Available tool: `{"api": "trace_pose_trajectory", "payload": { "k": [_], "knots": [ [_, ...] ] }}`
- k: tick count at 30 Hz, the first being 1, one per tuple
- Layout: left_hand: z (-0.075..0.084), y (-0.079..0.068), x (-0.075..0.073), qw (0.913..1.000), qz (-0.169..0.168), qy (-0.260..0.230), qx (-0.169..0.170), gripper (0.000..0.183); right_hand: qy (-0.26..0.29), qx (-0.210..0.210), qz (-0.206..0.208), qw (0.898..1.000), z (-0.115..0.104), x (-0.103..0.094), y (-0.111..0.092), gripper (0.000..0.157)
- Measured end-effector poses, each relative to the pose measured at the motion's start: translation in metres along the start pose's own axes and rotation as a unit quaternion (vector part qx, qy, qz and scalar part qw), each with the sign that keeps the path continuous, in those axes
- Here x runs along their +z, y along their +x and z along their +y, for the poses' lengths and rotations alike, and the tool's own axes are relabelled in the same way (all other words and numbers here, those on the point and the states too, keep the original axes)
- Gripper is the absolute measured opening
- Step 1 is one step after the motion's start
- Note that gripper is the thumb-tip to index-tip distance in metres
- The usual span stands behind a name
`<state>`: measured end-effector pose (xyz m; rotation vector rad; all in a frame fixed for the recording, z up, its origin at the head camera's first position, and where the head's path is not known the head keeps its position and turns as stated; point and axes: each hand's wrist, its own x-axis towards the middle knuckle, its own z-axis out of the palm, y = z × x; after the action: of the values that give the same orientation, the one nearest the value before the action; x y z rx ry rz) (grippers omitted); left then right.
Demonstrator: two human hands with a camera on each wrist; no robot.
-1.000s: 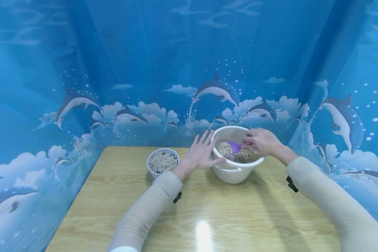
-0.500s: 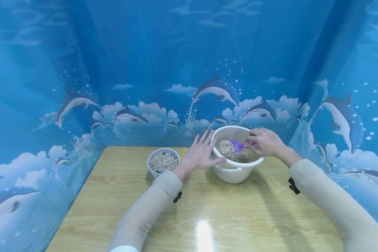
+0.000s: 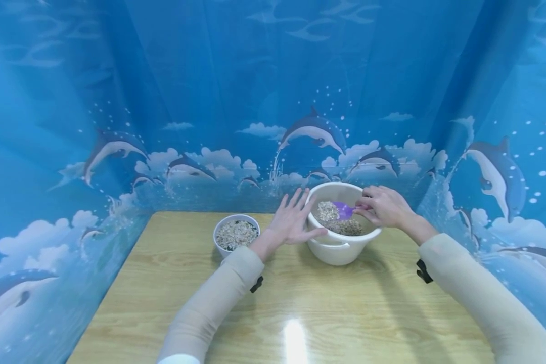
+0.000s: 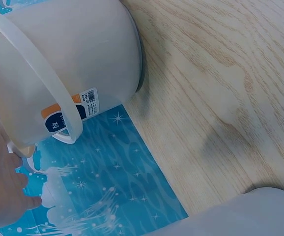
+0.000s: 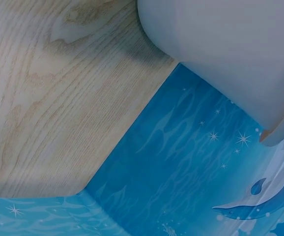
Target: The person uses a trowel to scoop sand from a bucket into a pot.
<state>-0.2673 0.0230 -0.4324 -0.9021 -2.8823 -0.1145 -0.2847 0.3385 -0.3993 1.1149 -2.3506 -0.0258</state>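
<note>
A white bucket (image 3: 335, 255) stands on the table with brownish gravel-like grains (image 3: 348, 227) inside. My right hand (image 3: 384, 206) pinches the handle of a purple scoop (image 3: 344, 210) over the bucket's right rim. Pale grains (image 3: 328, 210) heap at the scoop's blade, within the bucket's mouth. My left hand (image 3: 291, 220) rests against the left rim, its fingers straight and spread. In the left wrist view part of the left hand (image 4: 4, 191) shows beside the bucket (image 4: 78, 49), which has a hanging handle and a label. The right wrist view barely catches the right hand at its edge.
A smaller white bowl (image 3: 219, 247), filled with similar pale grains (image 3: 237, 234), stands left of the bucket, just beyond my left forearm. The wooden table (image 3: 346, 313) ends shortly behind both containers. Blue dolphin-printed curtains (image 3: 236, 91) enclose the back and sides.
The purple scoop has risen slightly and shifted a little to the right inside the bucket, with pale grains at its blade. My left hand has stayed at the rim.
</note>
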Motion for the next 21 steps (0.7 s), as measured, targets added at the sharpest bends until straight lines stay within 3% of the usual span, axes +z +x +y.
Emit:
{"api": "trace_pose_trajectory", "payload": {
  "k": [4, 11, 21],
  "knots": [
    [-0.0006, 0.0003, -0.0005, 1.0000, 0.001, -0.001, 0.002, 0.108, 0.001, -0.005, 0.007, 1.000, 0.0010, 0.0000, 0.0005, 0.021],
    [-0.0023, -0.0002, 0.0017, 1.0000, 0.002, 0.005, 0.003, 0.108, 0.002, -0.006, 0.008, 1.000, -0.0005, 0.0004, 0.0027, 0.081],
    [-0.0088, -0.0049, 0.0003, 0.9999, 0.007, 0.011, 0.010, 0.110, -0.001, -0.003, 0.022, 1.000, -0.0040, -0.0007, 0.0048, 0.082]
  ]
}}
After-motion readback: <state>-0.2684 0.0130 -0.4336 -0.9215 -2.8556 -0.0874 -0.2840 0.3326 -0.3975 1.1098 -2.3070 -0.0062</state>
